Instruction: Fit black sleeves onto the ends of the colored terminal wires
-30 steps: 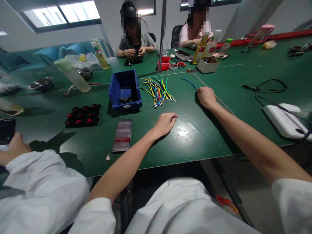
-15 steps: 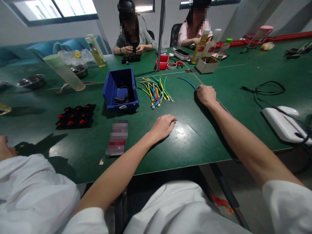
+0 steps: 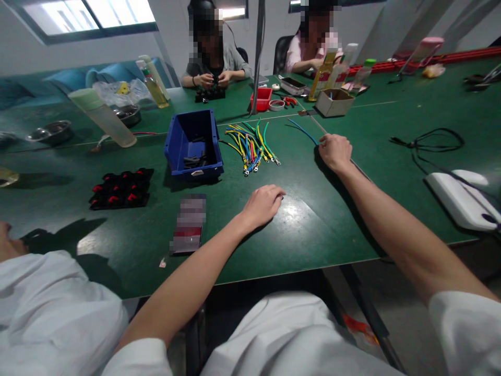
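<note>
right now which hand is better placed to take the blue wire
Right. The right hand already rests at the near end of the blue wire, while the left hand lies flat on the table, nearer the wire bundle.

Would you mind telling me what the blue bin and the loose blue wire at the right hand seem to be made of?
The blue bin looks like moulded plastic: uniform colour, slight sheen, thick rolled rim. The blue wire by the right hand seems plastic-insulated cable, smooth and bending in a soft curve; its core is hidden.

One blue bin (image 3: 193,138), one cardboard box (image 3: 334,102), one red tray (image 3: 262,99), two steel bowls (image 3: 52,130).
</note>
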`<action>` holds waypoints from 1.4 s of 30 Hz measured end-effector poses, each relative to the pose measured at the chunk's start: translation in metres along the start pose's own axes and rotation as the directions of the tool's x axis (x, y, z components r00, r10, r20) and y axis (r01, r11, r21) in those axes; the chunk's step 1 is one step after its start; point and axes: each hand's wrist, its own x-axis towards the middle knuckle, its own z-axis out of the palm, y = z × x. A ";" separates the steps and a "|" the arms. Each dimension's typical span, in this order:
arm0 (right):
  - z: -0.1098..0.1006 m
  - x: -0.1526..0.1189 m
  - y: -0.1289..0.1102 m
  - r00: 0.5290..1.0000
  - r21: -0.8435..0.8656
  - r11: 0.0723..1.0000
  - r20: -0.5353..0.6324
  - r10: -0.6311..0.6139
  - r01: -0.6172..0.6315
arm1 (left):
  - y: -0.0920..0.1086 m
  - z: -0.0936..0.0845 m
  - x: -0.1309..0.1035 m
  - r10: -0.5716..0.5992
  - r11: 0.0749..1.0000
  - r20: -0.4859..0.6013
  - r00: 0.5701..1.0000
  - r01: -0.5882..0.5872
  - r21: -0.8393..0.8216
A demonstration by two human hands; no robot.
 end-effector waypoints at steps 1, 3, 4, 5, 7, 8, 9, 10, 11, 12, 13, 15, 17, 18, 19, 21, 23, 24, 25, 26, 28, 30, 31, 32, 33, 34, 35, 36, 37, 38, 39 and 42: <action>-0.001 -0.001 -0.001 1.000 -0.007 1.000 0.001 0.003 -0.003 | 0.000 0.000 0.000 0.001 1.000 0.001 1.000 -0.001 -0.002; -0.002 -0.002 -0.003 1.000 -0.018 1.000 0.007 0.005 -0.005 | 0.000 0.000 0.000 0.000 1.000 0.001 1.000 0.000 -0.004; -0.003 -0.003 -0.003 1.000 -0.020 1.000 0.008 0.004 -0.004 | -0.001 0.000 0.001 -0.001 1.000 0.002 1.000 0.001 -0.004; -0.004 -0.003 -0.004 1.000 -0.019 1.000 0.006 0.002 -0.002 | -0.001 0.000 0.001 -0.002 1.000 0.003 1.000 0.002 -0.004; -0.005 -0.004 -0.006 1.000 -0.010 1.000 -0.013 -0.002 0.002 | -0.001 0.000 0.001 0.000 1.000 0.006 1.000 0.000 -0.003; -0.006 -0.005 -0.007 1.000 -0.002 1.000 -0.031 -0.003 0.003 | -0.001 0.001 0.001 0.002 1.000 0.008 1.000 -0.002 -0.002; -0.006 -0.005 -0.009 0.999 0.008 1.000 -0.052 -0.004 0.005 | -0.001 0.001 0.002 0.002 1.000 0.009 1.000 -0.002 -0.002; -0.006 -0.005 -0.010 0.997 0.019 1.000 -0.073 -0.008 0.010 | -0.001 0.001 0.001 0.001 1.000 0.010 1.000 -0.001 -0.001; -0.006 -0.006 -0.012 0.995 0.033 0.999 -0.094 -0.015 0.018 | -0.001 0.000 0.001 -0.002 1.000 0.010 1.000 0.002 0.000; -0.006 -0.007 -0.014 0.994 0.047 0.998 -0.110 -0.026 0.031 | -0.001 0.000 0.001 -0.004 1.000 0.010 1.000 0.004 0.001; -0.006 -0.007 -0.016 0.992 0.061 0.997 -0.122 -0.040 0.048 | -0.001 0.000 0.001 -0.006 1.000 0.010 1.000 0.006 0.002; -0.006 -0.010 -0.022 0.989 0.086 0.992 -0.127 -0.076 0.087 | 0.000 0.000 0.001 -0.004 1.000 0.008 1.000 0.004 0.000; -0.006 -0.013 -0.029 0.987 0.111 0.985 -0.111 -0.118 0.130 | -0.001 0.000 0.001 0.004 1.000 0.005 1.000 -0.004 -0.005; -0.006 -0.014 -0.033 0.985 0.123 0.981 -0.099 -0.140 0.152 | -0.001 0.000 0.001 0.006 1.000 0.004 1.000 -0.006 -0.007; -0.006 -0.016 -0.036 0.983 0.135 0.976 -0.089 -0.159 0.170 | -0.001 0.000 0.001 0.007 1.000 0.003 1.000 -0.007 -0.008; -0.005 -0.018 -0.041 0.978 0.156 0.966 -0.075 -0.196 0.206 | -0.001 -0.001 0.001 0.005 1.000 0.008 1.000 -0.005 -0.004; -0.003 -0.019 -0.045 0.968 0.175 0.952 -0.064 -0.242 0.249 | -0.001 -0.001 0.001 0.000 1.000 0.013 1.000 0.000 0.001; -0.002 -0.019 -0.046 0.961 0.186 0.943 -0.056 -0.270 0.276 | 0.000 -0.002 0.001 0.000 1.000 0.016 1.000 0.000 0.003; 0.000 -0.019 -0.046 0.953 0.199 0.932 -0.048 -0.300 0.303 | 0.000 -0.002 0.001 0.002 1.000 0.019 1.000 -0.002 0.006; 0.001 -0.018 -0.047 0.944 0.212 0.921 -0.043 -0.327 0.328 | 0.000 -0.002 0.000 0.006 1.000 0.024 1.000 -0.006 0.010; 0.004 -0.018 -0.049 0.930 0.235 0.901 -0.043 -0.366 0.365 | 0.001 -0.002 0.000 0.011 1.000 0.036 0.999 -0.012 0.021; 0.006 -0.018 -0.054 0.921 0.250 0.888 -0.054 -0.386 0.386 | 0.001 -0.003 0.000 0.011 0.999 0.047 0.999 -0.013 0.032; 0.006 -0.019 -0.057 0.917 0.254 0.882 -0.062 -0.395 0.397 | 0.001 -0.003 0.000 0.010 0.999 0.048 0.999 -0.012 0.037; 0.007 -0.021 -0.061 0.912 0.256 0.876 -0.073 -0.404 0.409 | 0.001 -0.003 0.000 0.010 0.999 0.047 0.999 -0.012 0.040; 0.007 -0.022 -0.066 0.906 0.257 0.869 -0.085 -0.415 0.422 | 0.001 -0.002 0.000 0.011 0.999 0.044 0.999 -0.013 0.041; 0.007 -0.023 -0.071 0.899 0.258 0.862 -0.099 -0.426 0.437 | 0.001 -0.002 0.000 0.012 0.999 0.041 0.999 -0.014 0.040; 0.008 -0.024 -0.076 0.893 0.260 0.854 -0.112 -0.437 0.451 | 0.001 -0.002 0.000 0.013 0.999 0.039 0.999 -0.014 0.039; 0.008 -0.025 -0.081 0.886 0.261 0.847 -0.121 -0.447 0.463 | 0.001 -0.002 0.000 0.012 0.999 0.037 0.999 -0.014 0.037; 0.008 -0.026 -0.085 0.881 0.263 0.841 -0.126 -0.457 0.474 | 0.001 -0.002 0.000 0.011 0.999 0.036 0.999 -0.013 0.035; 0.009 -0.026 -0.089 0.876 0.265 0.835 -0.125 -0.467 0.483 | 0.000 -0.002 0.000 0.011 0.999 0.036 0.999 -0.012 0.034; 0.009 -0.026 -0.093 0.871 0.267 0.829 -0.123 -0.476 0.490 | 0.000 -0.002 0.000 0.012 0.999 0.035 0.999 -0.014 0.033; 0.011 -0.025 -0.103 0.868 0.264 0.828 -0.112 -0.484 0.495 | 0.001 -0.002 0.000 0.020 0.999 0.034 0.999 -0.021 0.033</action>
